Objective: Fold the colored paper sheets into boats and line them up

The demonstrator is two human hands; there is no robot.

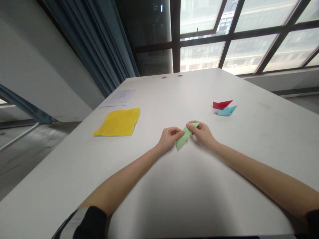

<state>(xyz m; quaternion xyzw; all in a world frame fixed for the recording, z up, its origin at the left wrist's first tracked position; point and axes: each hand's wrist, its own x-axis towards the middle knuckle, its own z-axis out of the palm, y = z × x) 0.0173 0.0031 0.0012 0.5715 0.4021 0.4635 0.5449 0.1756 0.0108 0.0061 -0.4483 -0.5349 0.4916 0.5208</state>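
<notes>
A light green folded paper [182, 140] is held between both hands just over the white table [159, 186]. It is a narrow slanted shape with pointed ends, one toward me and one toward the upper right. My left hand [170, 138] pinches its left edge between thumb and fingers. On the upper right part, my right hand [201, 133] has its thumb on top and its fingers behind. Beyond my right hand sit a red paper boat [221, 105] and a light blue paper boat [226, 111], close together.
A stack of square paper with a yellow sheet [119, 123] on top lies at the left, bluish edges showing beneath. Behind it is a printed white sheet [121, 97]. Two round table inserts [163, 77] are near the far edge, before a blue curtain [99, 39] and windows.
</notes>
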